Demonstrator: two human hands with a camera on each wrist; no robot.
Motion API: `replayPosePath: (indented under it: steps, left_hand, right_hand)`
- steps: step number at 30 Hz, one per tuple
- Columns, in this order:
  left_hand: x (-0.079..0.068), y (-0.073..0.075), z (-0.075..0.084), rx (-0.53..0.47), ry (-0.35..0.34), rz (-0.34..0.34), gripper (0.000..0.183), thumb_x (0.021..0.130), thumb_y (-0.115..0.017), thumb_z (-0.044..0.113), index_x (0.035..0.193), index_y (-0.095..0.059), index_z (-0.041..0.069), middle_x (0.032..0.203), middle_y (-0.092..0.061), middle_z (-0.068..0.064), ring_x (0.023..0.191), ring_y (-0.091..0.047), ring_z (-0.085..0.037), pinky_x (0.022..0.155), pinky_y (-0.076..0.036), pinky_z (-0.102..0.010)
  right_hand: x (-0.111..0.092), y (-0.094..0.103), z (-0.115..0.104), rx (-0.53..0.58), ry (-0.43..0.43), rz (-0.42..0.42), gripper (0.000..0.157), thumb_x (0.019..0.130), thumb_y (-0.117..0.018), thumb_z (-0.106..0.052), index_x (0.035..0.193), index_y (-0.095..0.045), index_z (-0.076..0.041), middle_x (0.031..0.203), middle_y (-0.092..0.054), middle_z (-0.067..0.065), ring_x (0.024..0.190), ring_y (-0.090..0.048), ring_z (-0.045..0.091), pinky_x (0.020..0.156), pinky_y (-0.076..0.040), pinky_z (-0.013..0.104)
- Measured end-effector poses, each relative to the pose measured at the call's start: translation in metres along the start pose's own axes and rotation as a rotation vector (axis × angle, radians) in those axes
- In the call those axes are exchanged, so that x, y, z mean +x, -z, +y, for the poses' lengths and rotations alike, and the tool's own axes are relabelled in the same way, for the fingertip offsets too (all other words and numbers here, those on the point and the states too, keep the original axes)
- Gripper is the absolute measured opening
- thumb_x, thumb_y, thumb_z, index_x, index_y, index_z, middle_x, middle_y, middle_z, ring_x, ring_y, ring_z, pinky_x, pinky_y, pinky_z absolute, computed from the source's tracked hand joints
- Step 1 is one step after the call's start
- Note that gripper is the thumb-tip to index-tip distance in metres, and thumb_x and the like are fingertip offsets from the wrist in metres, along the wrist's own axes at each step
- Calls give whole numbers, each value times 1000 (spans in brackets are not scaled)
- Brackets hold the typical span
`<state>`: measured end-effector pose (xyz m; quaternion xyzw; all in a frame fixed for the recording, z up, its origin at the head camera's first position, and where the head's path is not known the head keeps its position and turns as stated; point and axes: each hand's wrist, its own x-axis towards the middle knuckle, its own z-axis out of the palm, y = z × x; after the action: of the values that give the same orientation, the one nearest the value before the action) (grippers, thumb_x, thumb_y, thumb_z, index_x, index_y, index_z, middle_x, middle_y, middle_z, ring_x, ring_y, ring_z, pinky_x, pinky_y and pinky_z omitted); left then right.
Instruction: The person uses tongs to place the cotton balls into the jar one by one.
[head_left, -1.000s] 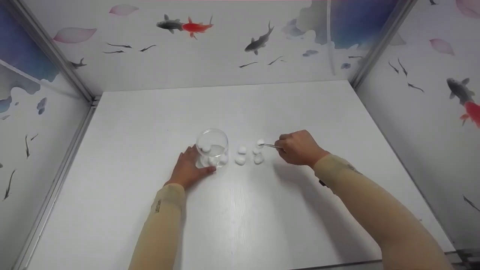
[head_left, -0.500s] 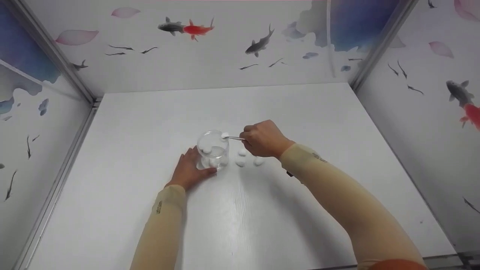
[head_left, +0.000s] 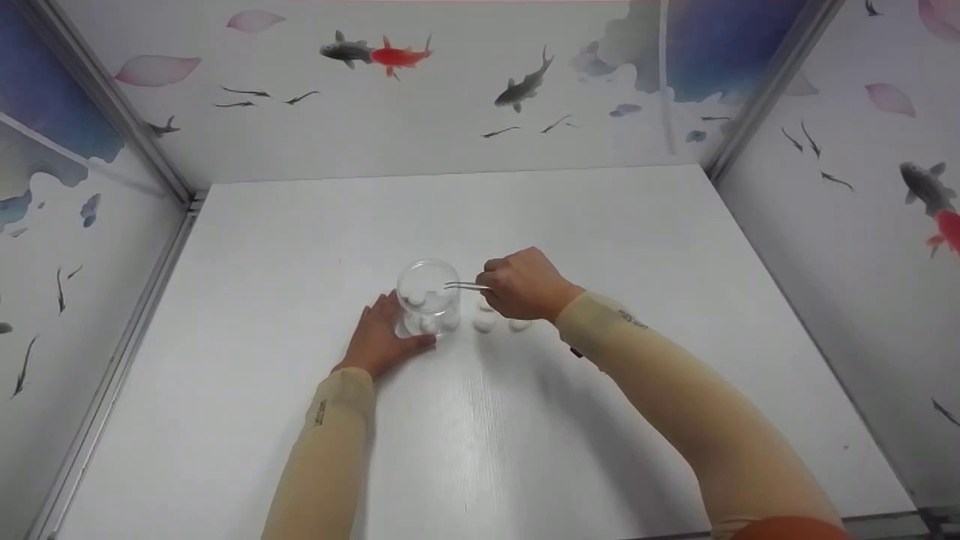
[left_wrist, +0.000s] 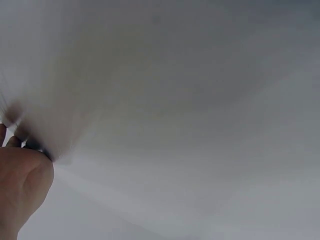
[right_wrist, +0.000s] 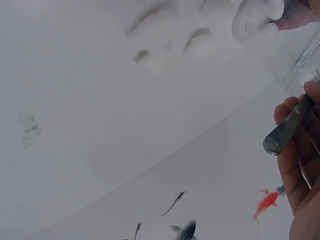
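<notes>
In the head view my left hand (head_left: 375, 341) curves round the near left side of a clear round jar (head_left: 429, 313), thumb in front. White cotton balls (head_left: 427, 325) lie inside it. Steel tweezers (head_left: 465, 286) are pinched in my right hand (head_left: 521, 283), their parted prongs over the jar's mouth. The right wrist view shows the broad end of the tweezers' handle (right_wrist: 284, 132) sticking out from the fingers. Several more cotton balls (head_left: 484, 323) rest on the table right of the jar, partly hidden by my right hand. The left wrist view catches only the hand's edge (left_wrist: 25, 182).
The white table (head_left: 300, 240) is enclosed at the back and both sides by white panels (head_left: 420, 127) printed with fish and petals. Metal posts (head_left: 161, 161) run along the corners.
My right hand has moved left from the cotton balls to the jar, carrying one in the tweezers. The prongs now stand apart, with no ball visible between them. The left hand has stayed.
</notes>
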<state>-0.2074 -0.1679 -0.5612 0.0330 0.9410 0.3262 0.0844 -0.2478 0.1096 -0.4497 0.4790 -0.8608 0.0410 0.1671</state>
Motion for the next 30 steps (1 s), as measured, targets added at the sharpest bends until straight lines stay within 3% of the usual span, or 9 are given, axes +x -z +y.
replayPosePath:
  steps: [9, 15, 24, 30]
  left_hand:
    - [-2, -1, 1, -5, 6, -11, 118, 73, -77, 66, 159, -21, 10, 162, -23, -16, 151, -11, -29, 123, 1, -38]
    - [-1, 0, 1, 2, -1, -17, 117, 74, -76, 67, 160, -20, 10, 162, -23, -14, 151, -11, -28, 123, 2, -37]
    - [-1, 0, 0, -26, -16, -17, 115, 75, -76, 66, 160, -21, 11, 162, -25, -13, 151, -10, -29, 123, 2, -38]
    - [-2, 1, 0, -15, -1, -17, 115, 75, -76, 66, 160, -20, 13, 163, -24, -10, 151, -9, -25, 122, 3, -34]
  right_hand:
    - [-10, 5, 5, -4, 16, 50, 6, 85, -69, -10, 81, -72, -14, 65, -59, -2, 46, -49, 14, 37, -42, 34]
    - [-33, 9, 19, 2, -8, 80, 5, 82, -71, -7, 80, -71, -12, 64, -57, -1, 46, -48, 15, 36, -41, 34]
    - [-88, 5, 49, 16, -122, -26, 7, 84, -71, -6, 80, -73, -11, 67, -62, -1, 50, -53, 13, 43, -49, 33]
    - [-109, 0, 54, 37, -140, -81, 7, 83, -71, -5, 80, -73, -11, 67, -62, -1, 51, -51, 11, 45, -49, 32]
